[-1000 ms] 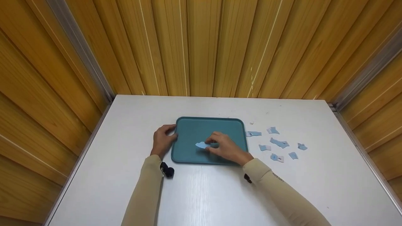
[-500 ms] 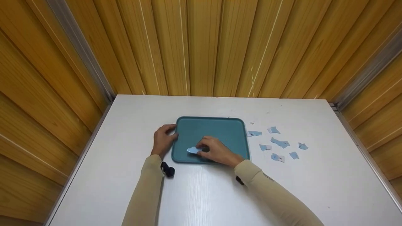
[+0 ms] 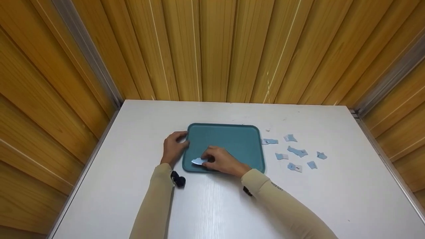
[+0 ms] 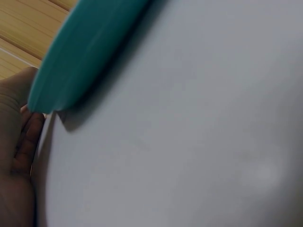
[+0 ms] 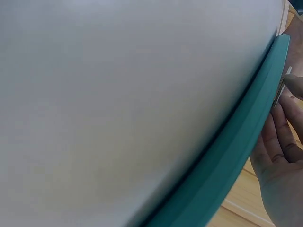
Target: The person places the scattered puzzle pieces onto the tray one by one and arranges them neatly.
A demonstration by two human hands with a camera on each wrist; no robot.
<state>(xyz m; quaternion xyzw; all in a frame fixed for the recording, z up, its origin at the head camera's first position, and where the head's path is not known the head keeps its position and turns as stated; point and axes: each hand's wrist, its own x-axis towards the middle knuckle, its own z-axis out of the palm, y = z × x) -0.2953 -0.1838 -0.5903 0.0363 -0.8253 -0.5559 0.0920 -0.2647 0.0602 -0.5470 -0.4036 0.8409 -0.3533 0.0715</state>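
A teal tray point(image 3: 229, 136) lies on the white table. My left hand point(image 3: 172, 146) holds its left edge, the thumb at the rim; the left wrist view shows that hand point(image 4: 16, 142) close against the tray's side point(image 4: 90, 52). Over the tray's front left part, my right hand point(image 3: 220, 160) pinches a thin light-blue paper piece point(image 3: 197, 161) with a wavy edge between thumb and fingers. From the right wrist view, the piece point(image 5: 283, 90) appears edge-on in the right hand point(image 5: 284, 142), just past the tray rim point(image 5: 246, 123). Whether it touches the tray floor I cannot tell.
Several irregular light-blue and white pieces point(image 3: 297, 151) lie scattered on the table point(image 3: 212, 205) right of the tray. One piece point(image 3: 270, 141) sits against the tray's right edge. Wood-patterned panels point(image 3: 212, 49) stand behind the table and at both sides.
My right hand has moved left and toward the tray's front left corner, carrying the blue paper piece. The left hand keeps its place at the tray's left edge.
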